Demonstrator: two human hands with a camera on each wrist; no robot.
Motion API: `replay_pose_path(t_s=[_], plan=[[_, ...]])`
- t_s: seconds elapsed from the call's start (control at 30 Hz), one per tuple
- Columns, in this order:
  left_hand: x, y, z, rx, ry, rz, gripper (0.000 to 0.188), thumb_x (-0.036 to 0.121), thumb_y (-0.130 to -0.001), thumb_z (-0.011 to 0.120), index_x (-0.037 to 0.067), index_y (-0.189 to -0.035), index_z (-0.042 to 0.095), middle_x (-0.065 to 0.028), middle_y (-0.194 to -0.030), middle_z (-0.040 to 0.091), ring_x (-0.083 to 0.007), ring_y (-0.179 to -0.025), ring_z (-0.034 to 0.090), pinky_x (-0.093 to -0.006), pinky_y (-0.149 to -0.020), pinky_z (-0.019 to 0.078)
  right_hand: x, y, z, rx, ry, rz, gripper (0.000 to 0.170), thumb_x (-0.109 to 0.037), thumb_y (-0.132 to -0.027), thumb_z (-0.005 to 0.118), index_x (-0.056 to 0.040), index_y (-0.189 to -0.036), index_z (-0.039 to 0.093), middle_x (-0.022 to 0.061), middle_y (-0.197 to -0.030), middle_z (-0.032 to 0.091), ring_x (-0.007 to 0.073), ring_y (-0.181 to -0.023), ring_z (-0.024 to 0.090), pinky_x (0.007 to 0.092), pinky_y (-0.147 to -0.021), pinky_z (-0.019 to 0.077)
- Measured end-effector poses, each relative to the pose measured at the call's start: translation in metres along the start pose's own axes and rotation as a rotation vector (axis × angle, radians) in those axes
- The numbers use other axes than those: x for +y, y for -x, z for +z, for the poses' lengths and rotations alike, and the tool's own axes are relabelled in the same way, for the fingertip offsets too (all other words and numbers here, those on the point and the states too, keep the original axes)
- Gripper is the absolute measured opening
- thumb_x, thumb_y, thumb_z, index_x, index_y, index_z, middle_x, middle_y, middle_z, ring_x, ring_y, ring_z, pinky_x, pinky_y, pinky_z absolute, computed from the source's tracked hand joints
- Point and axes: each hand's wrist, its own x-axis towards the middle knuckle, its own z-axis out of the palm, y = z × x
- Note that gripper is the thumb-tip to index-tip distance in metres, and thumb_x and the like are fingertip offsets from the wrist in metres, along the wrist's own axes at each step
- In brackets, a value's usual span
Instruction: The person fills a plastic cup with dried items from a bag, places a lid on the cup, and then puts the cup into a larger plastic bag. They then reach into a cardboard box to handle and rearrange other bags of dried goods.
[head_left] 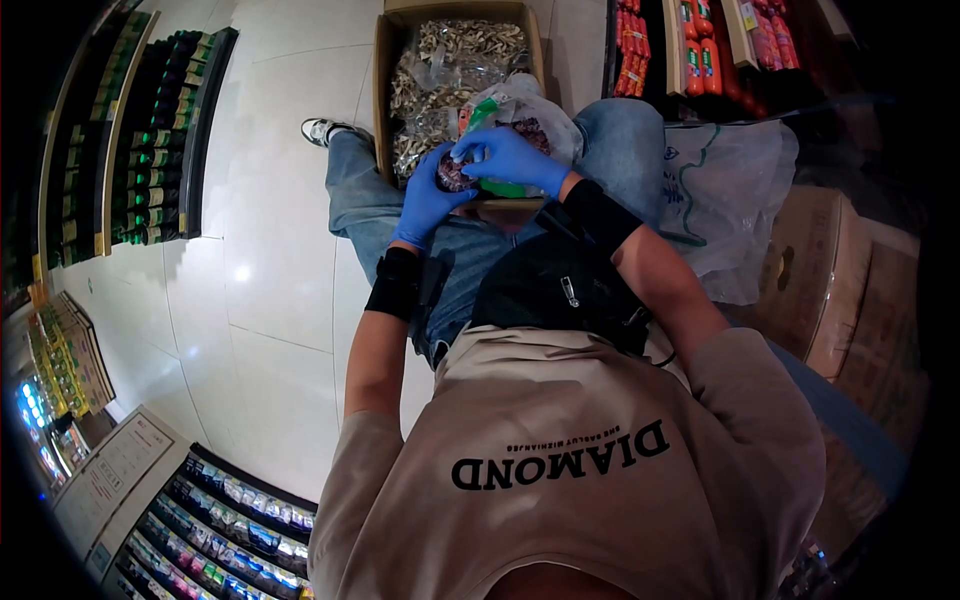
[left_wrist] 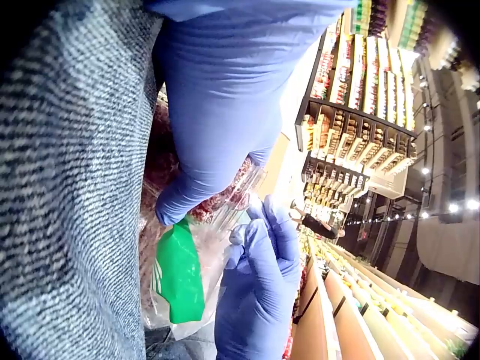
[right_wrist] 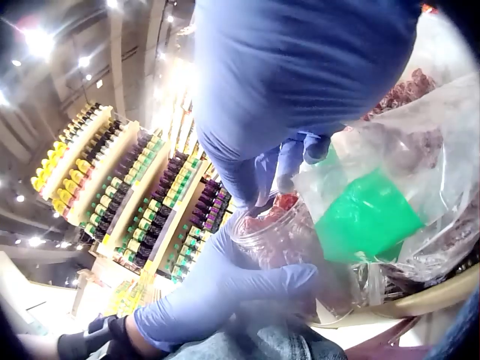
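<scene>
A clear plastic jar (right_wrist: 274, 244) holds dark red, crinkly dried pieces. My left hand (head_left: 428, 205), in a blue glove, grips the jar around its side, the thumb lying along the wall. At the jar's mouth are the bent fingers of my gloved right hand (head_left: 520, 160); I cannot tell whether they pinch anything. Close by lies a clear plastic bag (right_wrist: 401, 161) with more dark red pieces and a bright green patch (right_wrist: 367, 221). Bag and jar are over the near end of a cardboard box (head_left: 383, 90) between the legs.
In the box are clear packs of pale dried slices (head_left: 470, 45). A whitish plastic bag (head_left: 735, 200) is to the right, beside cardboard cartons (head_left: 810, 270). Shelves of dark bottles (head_left: 165, 140) stand left; red packaged goods (head_left: 700, 50) fill shelves at the upper right.
</scene>
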Motion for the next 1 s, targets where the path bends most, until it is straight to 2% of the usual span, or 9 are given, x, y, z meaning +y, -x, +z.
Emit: replay_pose_path(t_s=[0.17,0.5,0.6,0.67,0.73,0.77,0.83,0.87,1.0], plan=[[-0.006,-0.001,0.000,-0.007,-0.032,0.026,0.085,0.017,-0.063,0.092,0.002,-0.138,0.054,-0.0180,-0.129,0.062,-0.0303,-0.120,0.061,-0.0393,-0.104,0.0480,-0.001,0.001,-0.001,0.060,-0.093,0.037,0.023,-0.005,-0.086,0.073,-0.0022,-0.109,0.073,0.0073,-0.101,0.075,0.0157,-0.096,0.072,0.0305,-0.089,0.0559],[-0.005,0.001,0.001,-0.001,-0.020,0.014,0.086,0.018,-0.063,0.092,0.001,-0.138,0.054,-0.0186,-0.130,0.061,-0.0305,-0.121,0.061,-0.0391,-0.104,0.0481,-0.004,0.001,0.001,-0.010,0.091,-0.102,0.016,-0.005,-0.084,0.074,-0.0004,-0.099,0.076,0.0118,-0.094,0.076,0.0189,-0.089,0.072,0.0324,-0.085,0.0552],[-0.009,0.000,0.001,0.001,-0.013,0.027,0.085,0.018,-0.063,0.093,0.001,-0.137,0.055,-0.0179,-0.130,0.062,-0.0295,-0.121,0.061,-0.0387,-0.104,0.0482,-0.005,0.000,0.002,-0.007,0.113,-0.122,0.015,-0.009,-0.084,0.074,-0.0013,-0.098,0.076,0.0138,-0.093,0.075,0.0230,-0.087,0.071,0.0350,-0.082,0.0544],[-0.008,0.000,0.001,-0.002,-0.029,0.030,0.085,0.018,-0.063,0.093,0.001,-0.137,0.055,-0.0175,-0.130,0.062,-0.0289,-0.121,0.061,-0.0385,-0.104,0.0482,-0.003,-0.003,0.002,-0.053,0.276,-0.191,0.013,-0.012,-0.085,0.070,-0.0023,-0.092,0.075,0.0154,-0.087,0.071,0.0294,-0.082,0.068,0.0393,-0.078,0.0528],[-0.004,0.001,0.000,-0.002,-0.046,0.060,0.080,0.010,-0.067,0.091,0.002,-0.137,0.054,-0.0128,-0.129,0.062,-0.0224,-0.119,0.061,-0.0362,-0.103,0.0490,0.004,-0.009,0.007,-0.088,0.360,-0.219,0.014,-0.014,-0.085,0.068,-0.0028,-0.091,0.074,0.0160,-0.085,0.069,0.0322,-0.080,0.066,0.0415,-0.077,0.0518],[-0.004,0.001,0.001,-0.004,-0.046,0.061,0.080,0.010,-0.067,0.091,0.002,-0.137,0.054,-0.0128,-0.129,0.062,-0.0224,-0.119,0.061,-0.0362,-0.103,0.0490,0.002,-0.010,0.008,-0.127,0.443,-0.247,0.015,-0.015,-0.085,0.066,-0.0032,-0.090,0.073,0.0165,-0.083,0.067,0.0349,-0.078,0.064,0.0436,-0.075,0.0508],[-0.002,0.002,0.001,-0.004,0.028,0.012,0.083,0.019,-0.063,0.092,0.003,-0.137,0.056,-0.0174,-0.129,0.062,-0.0301,-0.120,0.062,-0.0393,-0.104,0.0482,-0.001,-0.008,0.009,-0.130,0.467,-0.219,0.015,-0.016,-0.087,0.065,-0.0035,-0.090,0.072,0.0155,-0.089,0.066,0.0337,-0.084,0.064,0.0433,-0.077,0.0503],[-0.002,0.002,0.001,-0.003,0.027,0.012,0.083,0.019,-0.063,0.092,0.003,-0.137,0.056,-0.0174,-0.129,0.062,-0.0301,-0.120,0.062,-0.0393,-0.104,0.0482,-0.002,-0.007,0.010,-0.134,0.490,-0.189,0.015,-0.016,-0.088,0.064,-0.0038,-0.090,0.072,0.0144,-0.094,0.065,0.0324,-0.089,0.063,0.0431,-0.079,0.0499],[-0.005,0.000,0.000,0.003,-0.039,0.029,0.085,0.020,-0.062,0.092,0.004,-0.137,0.056,-0.0184,-0.129,0.062,-0.0321,-0.120,0.062,-0.0400,-0.104,0.0484,-0.003,-0.005,0.011,-0.074,0.442,-0.194,0.014,-0.014,-0.088,0.065,-0.0050,-0.096,0.072,0.0149,-0.095,0.065,0.0329,-0.092,0.063,0.0432,-0.081,0.0502]])
